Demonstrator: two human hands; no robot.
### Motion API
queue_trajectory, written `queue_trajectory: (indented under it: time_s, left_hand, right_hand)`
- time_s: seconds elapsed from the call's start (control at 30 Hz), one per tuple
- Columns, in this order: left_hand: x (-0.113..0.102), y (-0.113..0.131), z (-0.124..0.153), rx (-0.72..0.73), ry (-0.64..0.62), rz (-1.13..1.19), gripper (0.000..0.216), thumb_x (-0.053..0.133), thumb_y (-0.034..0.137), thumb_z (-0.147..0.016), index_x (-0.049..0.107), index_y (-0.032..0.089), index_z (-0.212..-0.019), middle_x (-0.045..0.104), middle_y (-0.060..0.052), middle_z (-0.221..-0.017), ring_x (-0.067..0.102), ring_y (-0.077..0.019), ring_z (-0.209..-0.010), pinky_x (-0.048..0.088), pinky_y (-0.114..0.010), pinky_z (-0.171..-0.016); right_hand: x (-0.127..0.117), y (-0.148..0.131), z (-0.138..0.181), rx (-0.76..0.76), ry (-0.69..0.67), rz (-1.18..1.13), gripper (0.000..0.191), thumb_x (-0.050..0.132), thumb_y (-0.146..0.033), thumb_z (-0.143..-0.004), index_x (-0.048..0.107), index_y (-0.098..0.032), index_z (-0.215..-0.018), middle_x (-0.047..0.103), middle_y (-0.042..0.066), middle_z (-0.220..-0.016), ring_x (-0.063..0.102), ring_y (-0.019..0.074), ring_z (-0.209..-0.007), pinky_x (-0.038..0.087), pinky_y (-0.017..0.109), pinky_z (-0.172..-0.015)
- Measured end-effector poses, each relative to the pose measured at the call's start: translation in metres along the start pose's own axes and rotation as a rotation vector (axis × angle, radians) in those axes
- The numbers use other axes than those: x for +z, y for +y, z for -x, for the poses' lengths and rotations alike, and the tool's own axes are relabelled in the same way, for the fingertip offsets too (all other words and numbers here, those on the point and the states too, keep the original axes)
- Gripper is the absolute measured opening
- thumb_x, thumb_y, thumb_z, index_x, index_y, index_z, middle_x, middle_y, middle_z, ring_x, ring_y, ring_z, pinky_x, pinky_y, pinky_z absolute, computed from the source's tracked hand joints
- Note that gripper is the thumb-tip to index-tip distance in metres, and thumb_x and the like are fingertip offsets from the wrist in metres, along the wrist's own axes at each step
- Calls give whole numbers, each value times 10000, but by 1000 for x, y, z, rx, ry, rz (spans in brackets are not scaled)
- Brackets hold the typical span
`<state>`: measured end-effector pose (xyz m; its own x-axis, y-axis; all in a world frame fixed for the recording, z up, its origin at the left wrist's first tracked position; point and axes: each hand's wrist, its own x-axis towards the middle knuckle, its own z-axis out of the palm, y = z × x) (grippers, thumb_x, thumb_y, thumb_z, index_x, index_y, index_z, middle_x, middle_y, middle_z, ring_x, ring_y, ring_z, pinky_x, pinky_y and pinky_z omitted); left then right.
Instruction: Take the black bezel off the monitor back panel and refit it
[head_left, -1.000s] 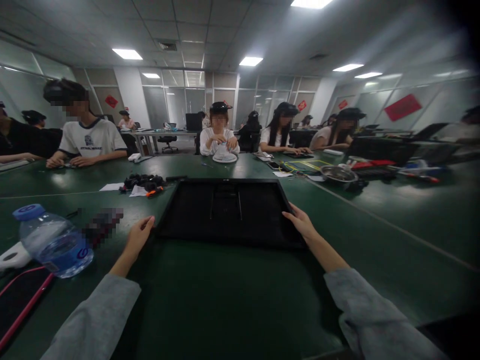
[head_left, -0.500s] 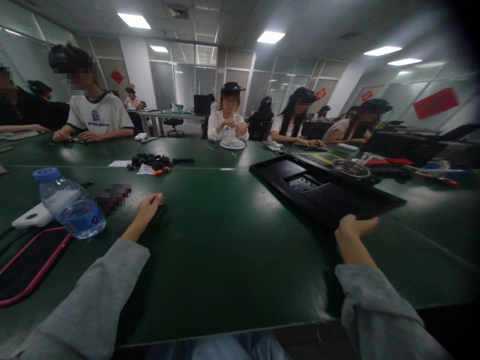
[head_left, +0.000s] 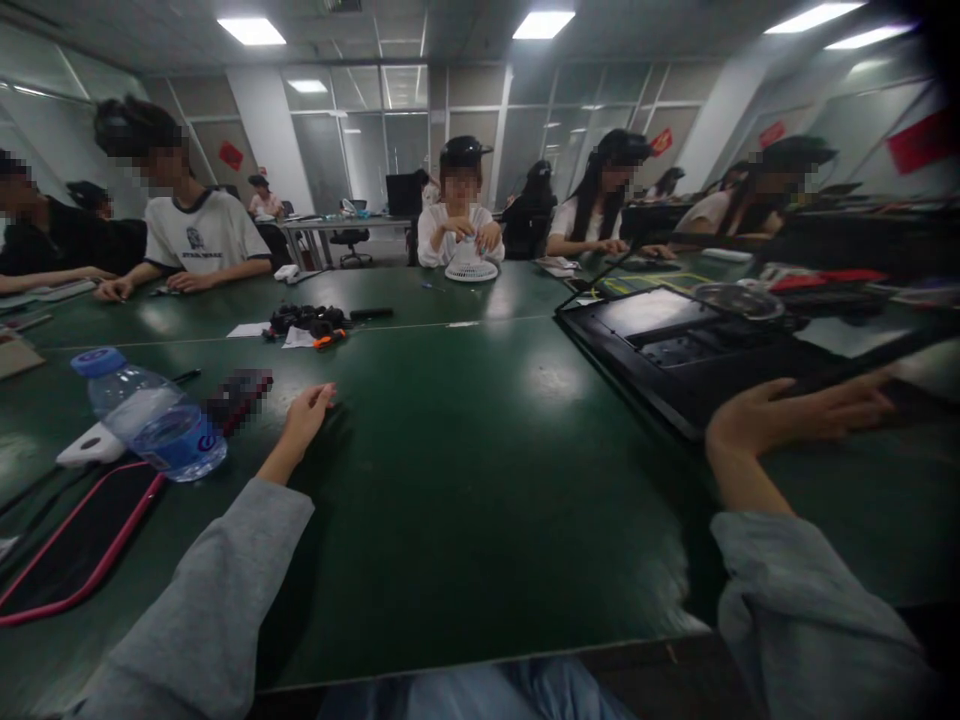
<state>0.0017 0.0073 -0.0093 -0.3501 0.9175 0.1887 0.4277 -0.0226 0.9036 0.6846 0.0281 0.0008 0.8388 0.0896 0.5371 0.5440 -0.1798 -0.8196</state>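
My right hand is at the near right corner of a flat black panel with a recess in its middle. A thin black frame stands tilted up from the panel. My right fingers stretch along this raised edge, blurred, and seem to hold it up, with the thumb turned to the left. On the left, my left hand rests on the green table with its fingers loosely bent and nothing in them. Beside it lies a dark red, pixelated object.
A water bottle leans over a white power strip; nearer lies a pink-edged black pad. Black gear with an orange part sits farther back. Across the table a person handles a white fan. A round clear dish stands behind the panel.
My right hand has moved right and up, and a black frame now stands raised off the panel. The view has shifted slightly. My left hand stays on the table.
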Motion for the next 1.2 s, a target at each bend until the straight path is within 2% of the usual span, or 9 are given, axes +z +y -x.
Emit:
queue_trajectory:
  time_s: [0.07, 0.17, 0.3, 0.43, 0.53, 0.7, 0.83, 0.97, 1.2]
  left_hand:
    - [0, 0, 1, 5, 4, -10, 569, 584, 609, -829, 718, 135, -1113, 744, -134, -1126, 684, -219, -869, 527, -351, -800]
    - [1, 0, 0, 19, -3, 0, 602, 583, 638, -823, 709, 132, -1124, 739, -135, -1126, 677, -213, -849, 530, -348, -782]
    - [1, -1, -2, 65, 25, 22, 619, 595, 628, -830, 673, 131, -1189, 728, -140, -1116, 677, -215, -853, 536, -359, -789]
    - [5, 0, -2, 173, 77, -10, 655, 546, 585, -903, 543, 160, -1401, 658, -170, -1270, 660, -246, -1040, 527, -391, -876]
    - [11, 3, 5, 271, 85, -60, 738, 497, 591, -946, 364, 171, -1539, 555, -199, -1414, 623, -272, -1155, 510, -420, -927]
    - [14, 15, 18, 294, 115, -326, 681, 408, 551, -998, 368, 130, -1532, 618, -197, -1319, 678, -265, -990, 493, -432, -941]
    - [7, 23, 20, 208, 83, -536, 517, 371, 520, -1011, 630, 157, -1272, 738, -120, -960, 690, -276, -886, 492, -373, -826]
    - [5, 23, 21, 110, 74, -712, 501, 355, 521, -1003, 708, 184, -1116, 738, -130, -901, 690, -289, -849, 456, -335, -714]
    - [-1, 19, 18, 23, 86, -589, 529, 414, 557, -941, 768, 172, -1020, 756, -126, -869, 691, -295, -812, 425, -331, -661]
  right_hand:
    - [-13, -24, 27, -345, -61, -21, 731, 374, -260, -980, 112, -110, -1645, 176, 254, -1647, 126, 360, -1536, 100, 653, -1176]
    - [-22, -53, 59, -771, -152, -37, 721, 424, -312, -981, 176, -108, -1627, 402, 259, -1507, 348, 366, -1423, 216, 657, -1145]
    - [-21, -80, 82, -1073, -148, -144, 711, 465, -293, -969, 190, -129, -1604, 541, 232, -1306, 502, 334, -1233, 396, 608, -1029]
    - [-25, -97, 101, -940, -236, -313, 736, 384, -292, -1013, 12, -168, -1635, 628, 141, -1145, 612, 248, -1046, 463, 541, -1006]
    - [-26, -103, 114, -729, -432, -429, 719, 339, -346, -1039, -26, -195, -1639, 632, 54, -974, 619, 155, -718, 567, 383, -783]
    - [-19, -101, 124, -441, -729, -462, 730, 355, -434, -1033, 18, -208, -1640, 590, 2, -888, 576, 113, -558, 511, 246, -524]
    - [-6, -91, 122, -402, -722, -306, 723, 419, -433, -992, 173, -171, -1619, 627, 25, -872, 601, 156, -633, 551, 310, -652]
    - [15, -75, 121, -413, -851, -127, 783, 595, -331, -815, 347, -56, -1505, 674, 133, -984, 663, 265, -863, 529, 461, -912]
    - [38, -49, 116, -119, -1305, -481, 750, 659, -361, -738, 413, -230, -1434, 709, 104, -1137, 706, 269, -1030, 551, 491, -963]
